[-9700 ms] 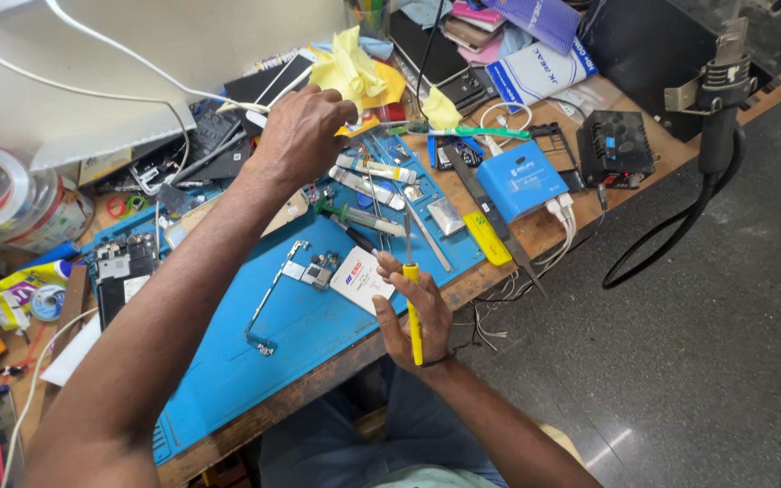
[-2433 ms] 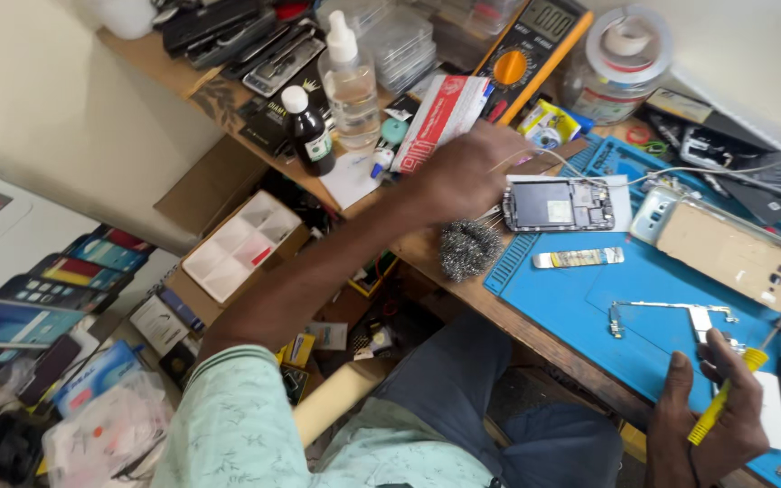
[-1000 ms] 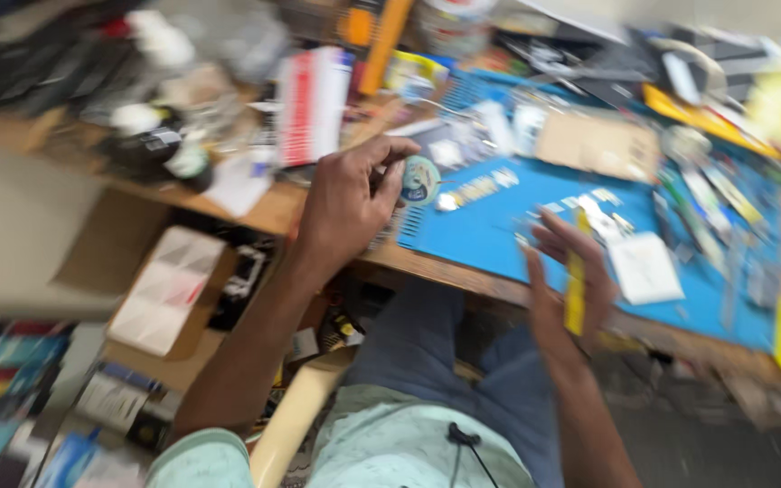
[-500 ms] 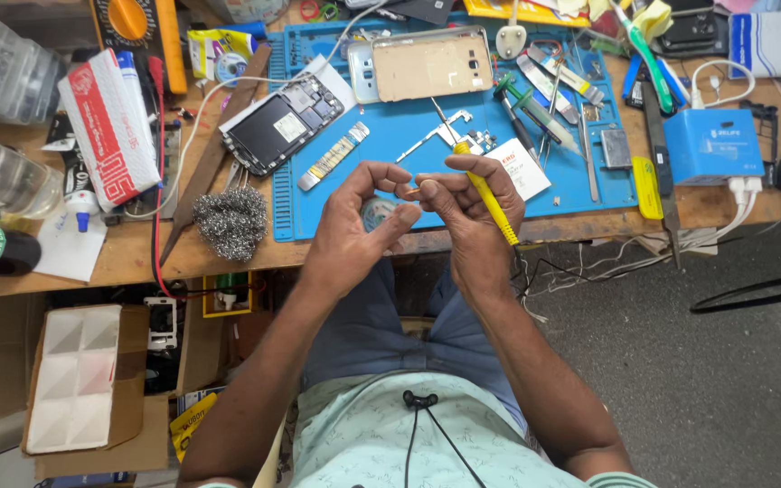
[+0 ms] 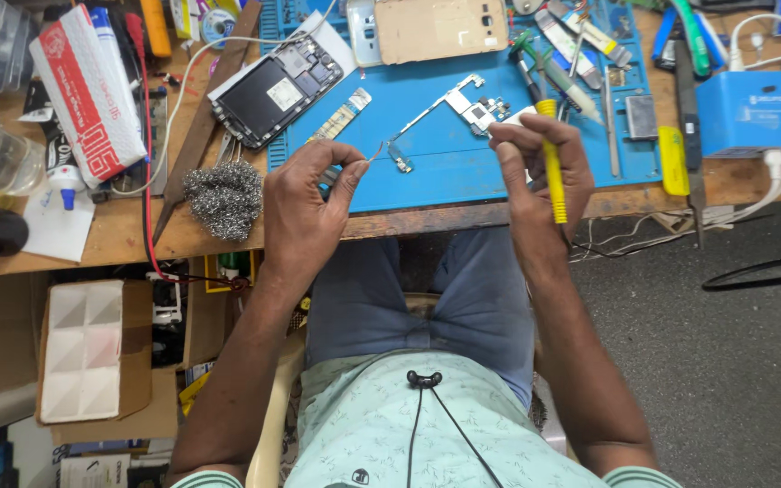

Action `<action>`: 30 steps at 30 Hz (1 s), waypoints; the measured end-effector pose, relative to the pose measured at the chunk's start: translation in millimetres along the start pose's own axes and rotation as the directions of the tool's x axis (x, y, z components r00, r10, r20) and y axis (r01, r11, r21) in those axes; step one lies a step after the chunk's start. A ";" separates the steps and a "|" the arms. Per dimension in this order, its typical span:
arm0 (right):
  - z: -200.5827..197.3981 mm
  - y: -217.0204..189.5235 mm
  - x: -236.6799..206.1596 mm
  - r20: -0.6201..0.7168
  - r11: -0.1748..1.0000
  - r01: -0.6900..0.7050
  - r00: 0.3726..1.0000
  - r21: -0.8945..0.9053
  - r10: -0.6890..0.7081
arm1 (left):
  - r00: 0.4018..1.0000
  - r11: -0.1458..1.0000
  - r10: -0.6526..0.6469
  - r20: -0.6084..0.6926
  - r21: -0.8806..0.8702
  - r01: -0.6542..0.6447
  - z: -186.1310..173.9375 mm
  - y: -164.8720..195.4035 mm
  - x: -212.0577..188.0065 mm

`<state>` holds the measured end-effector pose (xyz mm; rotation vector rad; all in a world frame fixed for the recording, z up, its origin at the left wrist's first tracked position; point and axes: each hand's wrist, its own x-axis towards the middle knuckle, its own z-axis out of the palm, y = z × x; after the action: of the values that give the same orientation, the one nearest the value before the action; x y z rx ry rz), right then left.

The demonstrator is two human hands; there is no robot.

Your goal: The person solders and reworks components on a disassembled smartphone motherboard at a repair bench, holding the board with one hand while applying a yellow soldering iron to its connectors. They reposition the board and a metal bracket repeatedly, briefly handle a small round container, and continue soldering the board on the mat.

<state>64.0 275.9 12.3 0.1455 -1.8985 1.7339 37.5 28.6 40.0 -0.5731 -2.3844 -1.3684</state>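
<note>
Pinching a thin wire (image 5: 374, 150) at centre frame, the left hand (image 5: 305, 212) hovers over the desk edge; the right hand (image 5: 544, 176) grips a yellow tool (image 5: 551, 163). Farther up, a circuit board (image 5: 449, 113) lies on the blue mat (image 5: 463, 163).

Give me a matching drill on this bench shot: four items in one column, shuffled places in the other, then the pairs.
Items
1. thin yellow-handled tool
2. grey steel-wool ball
3. opened black phone body
4. blue box-shaped unit

Places
A. on the wooden bench just left of the blue work mat
B. at the bench's right end, white cables plugged into it
C. in the grip of the right hand
D. lying slanted across the mat's upper left corner

Pairs: 1-C, 2-A, 3-D, 4-B
</note>
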 end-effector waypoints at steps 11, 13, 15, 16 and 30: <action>-6.0 22.2 -14.2 0.161 0.997 0.011 0.987 -0.072 0.001 | 0.974 0.984 0.088 0.211 0.135 -0.118 8.1 -13.7 26.9; -12.5 25.9 -14.8 0.122 0.994 -0.005 0.992 -0.113 0.018 | 0.936 0.967 0.139 0.323 0.160 -0.199 4.3 -21.2 43.5; -14.0 30.9 -13.3 0.070 0.997 -0.075 0.995 -0.002 0.075 | 0.903 0.968 0.152 0.401 0.126 -0.219 1.9 -27.7 60.6; -13.4 33.1 -12.5 0.044 0.993 -0.104 0.994 0.058 0.102 | 0.884 0.966 0.162 0.438 0.111 -0.232 0.9 -30.1 68.2; -14.5 53.6 -15.8 -0.008 0.997 -0.025 1.000 0.070 0.026 | 0.794 0.995 0.098 0.600 -0.044 -0.089 21.6 -51.1 108.0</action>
<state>58.5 293.6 -42.4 0.1398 -1.8411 1.8164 -83.0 43.2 42.8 -1.2824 -2.7691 -1.2930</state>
